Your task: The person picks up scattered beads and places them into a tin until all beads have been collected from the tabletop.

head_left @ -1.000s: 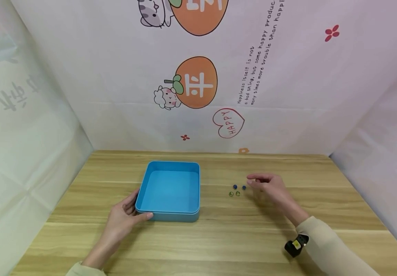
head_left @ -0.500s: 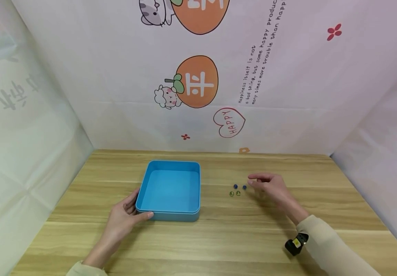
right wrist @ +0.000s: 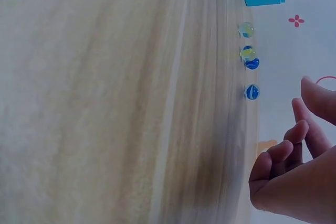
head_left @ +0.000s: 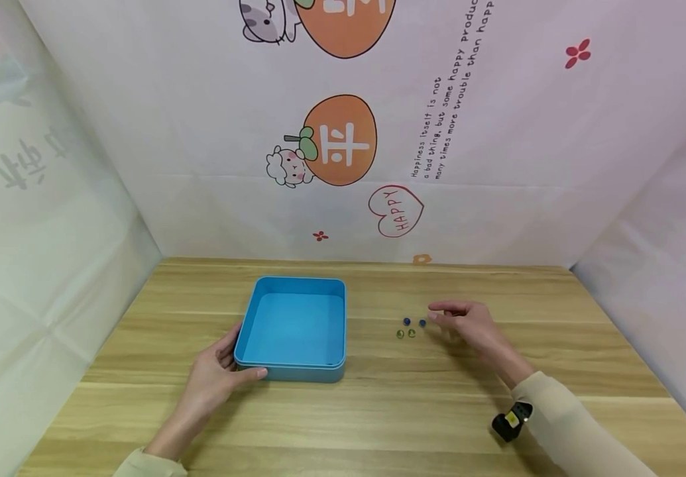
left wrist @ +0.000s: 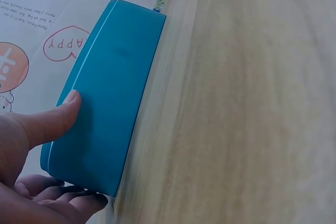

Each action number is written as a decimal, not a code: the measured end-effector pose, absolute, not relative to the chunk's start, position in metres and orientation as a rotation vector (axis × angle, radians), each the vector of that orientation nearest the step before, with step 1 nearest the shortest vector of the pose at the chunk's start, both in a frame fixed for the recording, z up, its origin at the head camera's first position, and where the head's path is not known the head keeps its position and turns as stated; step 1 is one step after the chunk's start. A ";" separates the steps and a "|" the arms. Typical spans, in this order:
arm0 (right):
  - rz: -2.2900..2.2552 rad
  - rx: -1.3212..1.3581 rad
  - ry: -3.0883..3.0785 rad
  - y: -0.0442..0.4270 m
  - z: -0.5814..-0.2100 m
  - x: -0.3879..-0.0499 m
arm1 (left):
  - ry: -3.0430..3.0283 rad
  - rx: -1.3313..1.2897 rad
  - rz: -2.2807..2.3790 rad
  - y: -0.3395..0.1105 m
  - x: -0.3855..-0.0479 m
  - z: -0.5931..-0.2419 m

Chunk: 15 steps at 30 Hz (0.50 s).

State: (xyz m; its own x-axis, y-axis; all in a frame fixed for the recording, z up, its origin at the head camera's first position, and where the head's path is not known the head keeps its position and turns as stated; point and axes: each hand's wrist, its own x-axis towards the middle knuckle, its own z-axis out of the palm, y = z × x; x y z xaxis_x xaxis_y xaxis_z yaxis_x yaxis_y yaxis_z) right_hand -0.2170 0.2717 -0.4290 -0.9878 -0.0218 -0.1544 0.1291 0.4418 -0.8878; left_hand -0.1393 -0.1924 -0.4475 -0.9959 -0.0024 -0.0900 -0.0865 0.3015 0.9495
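The left hand [head_left: 214,374] [left wrist: 42,145] grips the near left corner of a blue square open box [head_left: 295,374] [left wrist: 110,93], thumb on the front wall and fingers around the left side. Right of the box lie two blue marbles [head_left: 407,321] [right wrist: 252,92] and two clear yellow-green marbles [head_left: 400,334] [right wrist: 246,29], close together on the table. Just right of them, the right hand [head_left: 468,324] [right wrist: 294,166] hovers with fingers loosely bent, thumb and index finger apart, holding nothing. Its index fingertip is beside the right blue marble in the head view, not visibly touching it.
Printed white sheeting [head_left: 229,218] rises behind the wooden table [head_left: 378,430] and along both sides. A small black device [head_left: 511,423] is strapped at the right wrist. A tiny dark spot [head_left: 331,364] shows inside the box's near right corner.
Both hands, the box and the marbles have hardly moved. The tiny dark spot inside the box was not visible in the earlier frames.
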 end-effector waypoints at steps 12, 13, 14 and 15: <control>-1.540 0.092 2.550 0.272 -0.433 -0.222 | 2.476 -0.100 1.840 -0.192 -0.139 -0.448; -1.537 0.088 2.556 0.272 -0.433 -0.223 | 2.474 -0.101 1.842 -0.192 -0.139 -0.448; -1.536 0.090 2.560 0.272 -0.433 -0.223 | 2.473 -0.104 1.842 -0.192 -0.139 -0.447; -1.533 0.086 2.564 0.272 -0.434 -0.224 | 2.477 -0.107 1.837 -0.192 -0.139 -0.447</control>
